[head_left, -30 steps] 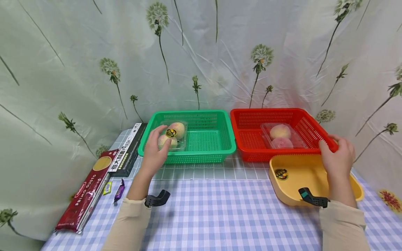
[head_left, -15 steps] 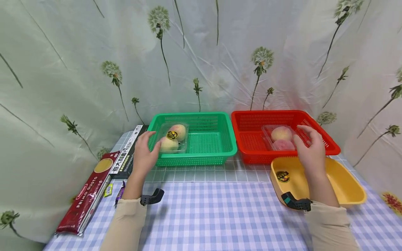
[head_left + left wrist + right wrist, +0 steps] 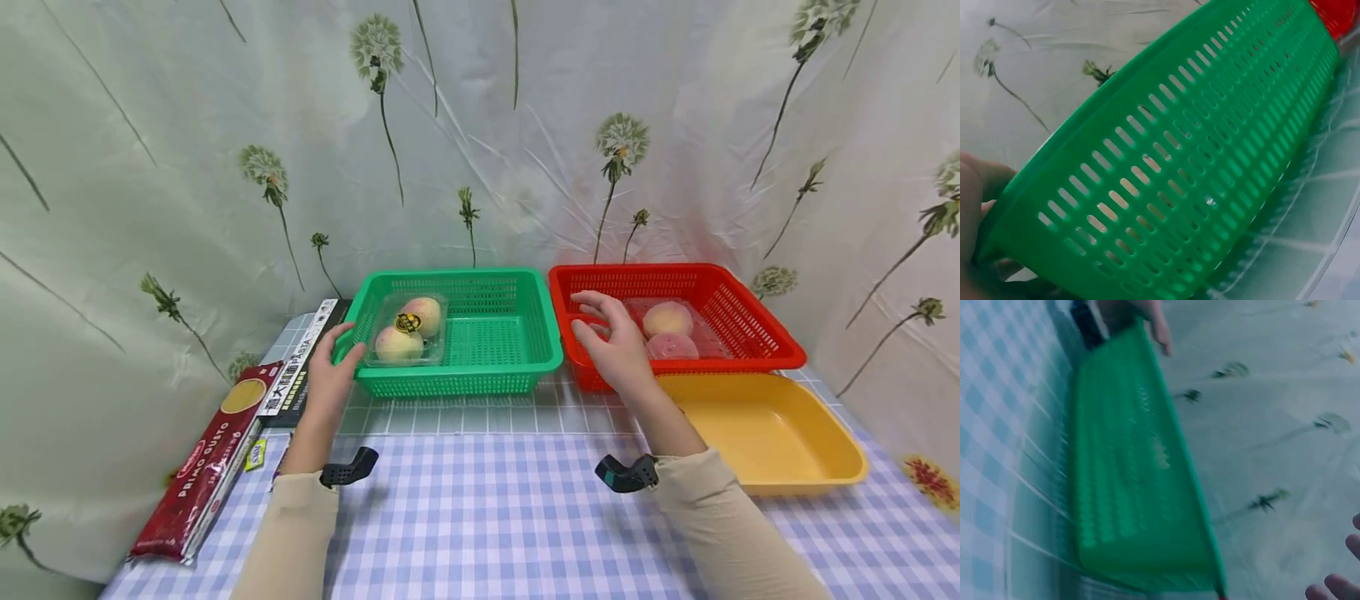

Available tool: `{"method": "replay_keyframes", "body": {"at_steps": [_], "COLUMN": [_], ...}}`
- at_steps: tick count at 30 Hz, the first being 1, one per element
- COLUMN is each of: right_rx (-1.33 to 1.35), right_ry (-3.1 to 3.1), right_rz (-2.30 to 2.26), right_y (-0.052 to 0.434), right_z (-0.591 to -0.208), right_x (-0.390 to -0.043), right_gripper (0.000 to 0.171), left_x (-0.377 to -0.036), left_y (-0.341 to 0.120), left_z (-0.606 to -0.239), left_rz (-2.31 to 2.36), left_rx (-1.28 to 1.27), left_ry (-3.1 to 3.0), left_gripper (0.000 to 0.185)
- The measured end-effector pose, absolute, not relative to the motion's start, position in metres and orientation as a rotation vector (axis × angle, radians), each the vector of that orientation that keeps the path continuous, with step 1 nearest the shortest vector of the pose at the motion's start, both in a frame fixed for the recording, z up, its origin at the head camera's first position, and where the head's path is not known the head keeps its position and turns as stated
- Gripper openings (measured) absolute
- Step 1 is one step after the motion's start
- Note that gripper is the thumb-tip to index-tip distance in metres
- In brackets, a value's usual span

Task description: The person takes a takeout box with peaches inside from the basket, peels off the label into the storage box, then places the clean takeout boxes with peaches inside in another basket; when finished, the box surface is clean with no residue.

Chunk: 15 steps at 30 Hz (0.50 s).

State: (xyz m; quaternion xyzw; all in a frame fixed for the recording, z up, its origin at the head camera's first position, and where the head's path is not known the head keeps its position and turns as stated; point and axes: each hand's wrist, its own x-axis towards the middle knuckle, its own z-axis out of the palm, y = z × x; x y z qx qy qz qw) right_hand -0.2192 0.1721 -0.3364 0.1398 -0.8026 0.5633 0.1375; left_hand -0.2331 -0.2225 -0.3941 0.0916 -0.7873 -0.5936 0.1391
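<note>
My left hand point(image 3: 327, 383) is at the front left corner of the green basket point(image 3: 450, 383), its fingers and thumb around the rim. In the left wrist view, fingers point(image 3: 990, 178) show over and below that end of the perforated green wall. Inside lies a clear plastic pack of two peaches point(image 3: 401, 342). My right hand point(image 3: 618, 350) hovers with parted fingers over the left end of the red basket point(image 3: 750, 364), holding nothing. Its fingertips point(image 3: 1341, 587) show at the edge of the right wrist view. Another peach pack point(image 3: 670, 321) lies in the red basket.
A yellow tray point(image 3: 780, 425) stands in front of the red basket, partly behind my right forearm. At left lie a black pasta box point(image 3: 300, 375), a dark red pasta packet point(image 3: 206, 467) and a small yellow sachet point(image 3: 256, 454). A flowered curtain point(image 3: 495, 150) hangs behind.
My right hand has left the red basket's right rim and swung left across it. My left hand has drawn back from beside the peaches to the green basket's left rim.
</note>
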Motion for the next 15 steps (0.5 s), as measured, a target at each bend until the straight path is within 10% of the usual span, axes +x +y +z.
{"method": "replay_keyframes", "body": {"at_steps": [15], "right_rx": [0.515], "right_ry": [-2.699], "right_rz": [1.825], "right_y": [0.081], "right_z": [-0.344], "right_x": [-0.259], "right_gripper": [0.045], "left_x": [-0.238], "left_y": [-0.226], "left_z": [-0.415], "left_rz": [-1.936], "left_rx": [0.255], "left_ry": [-2.066], "left_gripper": [0.039]}}
